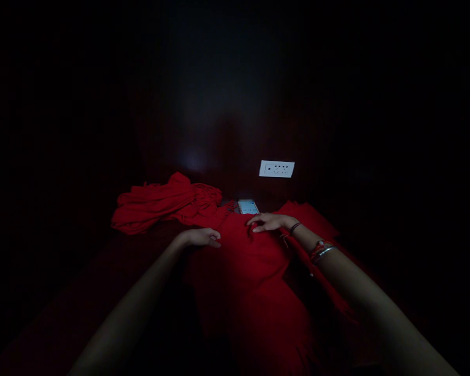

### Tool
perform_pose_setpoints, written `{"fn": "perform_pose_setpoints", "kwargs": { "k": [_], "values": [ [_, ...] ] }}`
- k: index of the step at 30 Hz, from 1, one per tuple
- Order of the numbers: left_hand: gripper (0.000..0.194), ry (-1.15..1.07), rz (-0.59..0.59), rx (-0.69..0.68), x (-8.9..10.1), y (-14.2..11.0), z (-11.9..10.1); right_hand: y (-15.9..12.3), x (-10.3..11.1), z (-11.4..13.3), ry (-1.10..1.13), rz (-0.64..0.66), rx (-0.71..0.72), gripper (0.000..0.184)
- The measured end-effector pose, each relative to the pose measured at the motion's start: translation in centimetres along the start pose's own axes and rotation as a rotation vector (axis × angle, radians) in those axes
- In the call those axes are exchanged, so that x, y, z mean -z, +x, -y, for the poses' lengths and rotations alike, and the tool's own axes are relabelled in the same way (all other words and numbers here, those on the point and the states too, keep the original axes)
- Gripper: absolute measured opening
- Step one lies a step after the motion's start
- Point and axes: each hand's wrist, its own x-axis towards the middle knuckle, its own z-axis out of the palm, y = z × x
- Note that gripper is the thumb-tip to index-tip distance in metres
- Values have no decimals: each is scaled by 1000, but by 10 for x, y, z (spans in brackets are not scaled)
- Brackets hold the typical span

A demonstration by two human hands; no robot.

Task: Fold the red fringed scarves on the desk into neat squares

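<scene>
A red fringed scarf (254, 292) lies spread before me, running from the back of the dark surface toward my body. At its left edge is my left hand (203, 237), fingers curled and thumb against the cloth, closed on the scarf's edge. My right hand (272, 222) rests over the far right part of the scarf, its fingers loosely stretched and apart from the thumb. Bracelets circle the right wrist and forearm. Deep shadow hides the near end of the scarf.
A bunched pile of red cloth (160, 203) lies at the back left. More folded red cloth (309, 216) is at the back right. Between them sits a small pale, box-like object (248, 207). A white socket plate (277, 168) is on the dark wall behind.
</scene>
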Motion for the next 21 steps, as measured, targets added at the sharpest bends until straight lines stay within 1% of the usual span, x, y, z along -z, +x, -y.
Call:
{"fn": "perform_pose_setpoints", "kwargs": {
  "k": [2, 4, 10, 13, 15, 17, 19, 21],
  "values": [
    [38, -16, 12, 19, 1, -1, 4, 4, -5, -1, -69, 24, -65, 22],
    [38, -9, 22, 40, 2, -3, 7, 6, -8, -2, -130, -18, -121, 17],
    [39, 42, 50, 89, 8, -10, 9, 1, -15, 7, -252, -298, -237, 34],
    [35, 25, 100, 125, 13, -19, 6, -1, -26, 11, -191, -392, -221, 36],
    [31, 8, 170, 178, 17, -27, 4, -3, -32, 10, -106, -380, -173, 36],
    [29, -3, 221, 249, 21, -34, 5, -7, -33, 4, -54, -297, -132, 36],
    [28, 0, 236, 316, 23, -39, 7, -11, -27, -4, -53, -217, -93, 35],
    [27, 10, 227, 356, 24, -41, 9, -15, -16, -12, -89, -187, -35, 36]
  ]
}}
